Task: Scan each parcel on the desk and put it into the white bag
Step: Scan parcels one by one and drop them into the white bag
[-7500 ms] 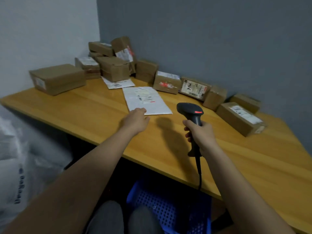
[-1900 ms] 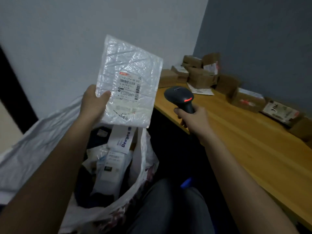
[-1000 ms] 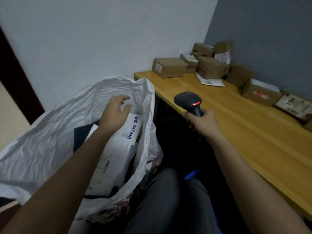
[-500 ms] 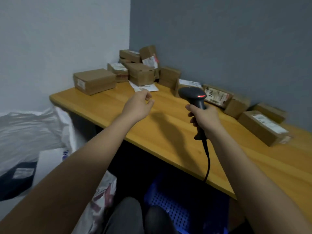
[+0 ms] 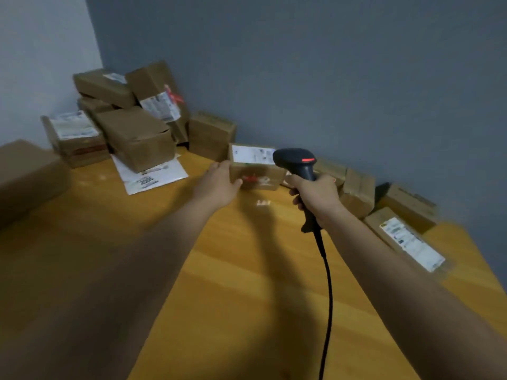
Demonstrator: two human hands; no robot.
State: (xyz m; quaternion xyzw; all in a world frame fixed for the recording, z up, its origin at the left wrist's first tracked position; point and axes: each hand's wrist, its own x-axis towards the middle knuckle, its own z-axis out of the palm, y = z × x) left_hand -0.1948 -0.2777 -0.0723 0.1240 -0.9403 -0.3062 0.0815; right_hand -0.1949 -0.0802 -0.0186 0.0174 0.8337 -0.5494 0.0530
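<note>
A small brown box with a white label on top stands on the wooden desk near the grey wall. My left hand reaches it and holds its left end, fingers over the top corner and thumb on the front face. My right hand grips the handle of a black barcode scanner, held upright just right of the box, with a red light on its head. Its black cable hangs down over the desk. The white bag is out of view.
A pile of brown boxes fills the back left corner, resting on a flat white mailer. A large box sits at the far left. More labelled boxes line the wall on the right.
The view has swung from the white bag back to the desk. My left hand, empty since dropping the white mailer in the bag, has reached forward onto the small brown box. The scanner stays in my right hand.
</note>
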